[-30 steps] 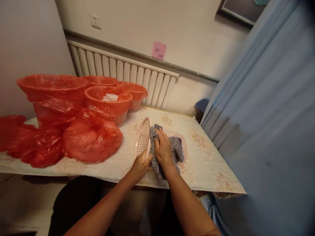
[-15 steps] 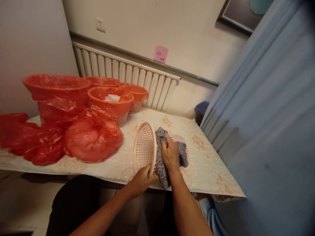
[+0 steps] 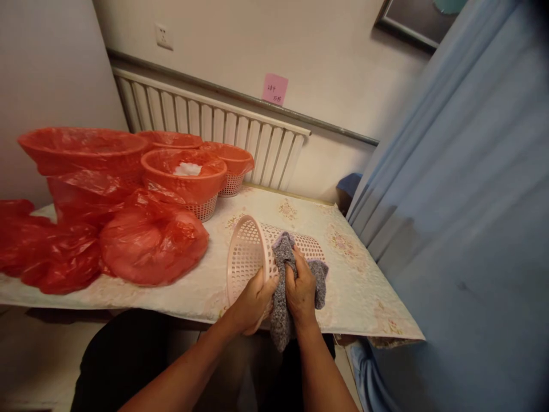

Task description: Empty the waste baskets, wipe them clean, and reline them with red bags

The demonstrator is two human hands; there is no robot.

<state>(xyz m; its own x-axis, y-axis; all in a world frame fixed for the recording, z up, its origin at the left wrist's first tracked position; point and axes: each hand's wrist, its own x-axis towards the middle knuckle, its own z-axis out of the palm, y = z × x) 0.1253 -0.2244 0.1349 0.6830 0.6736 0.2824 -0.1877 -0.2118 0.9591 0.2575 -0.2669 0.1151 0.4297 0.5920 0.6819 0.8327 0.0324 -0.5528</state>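
Observation:
A pale pink perforated plastic basket (image 3: 249,252) lies on its side near the table's front edge, its mouth turned toward me. My left hand (image 3: 254,301) is closed on the basket's rim at the bottom. My right hand (image 3: 302,289) is closed on a grey cloth (image 3: 281,269) and presses it against the basket's outer wall. The cloth drapes over the basket and hangs past the table's front edge.
The table (image 3: 355,292) has a floral cover. At the left stand several baskets lined with red plastic bags (image 3: 184,174) and loose red bags (image 3: 154,240). A white radiator (image 3: 223,129) runs along the wall behind. A blue curtain (image 3: 463,200) hangs at the right.
The basket has turned so its mouth faces me more. My right hand with the cloth slid down the basket's side toward the table edge. My left hand shifted along the rim.

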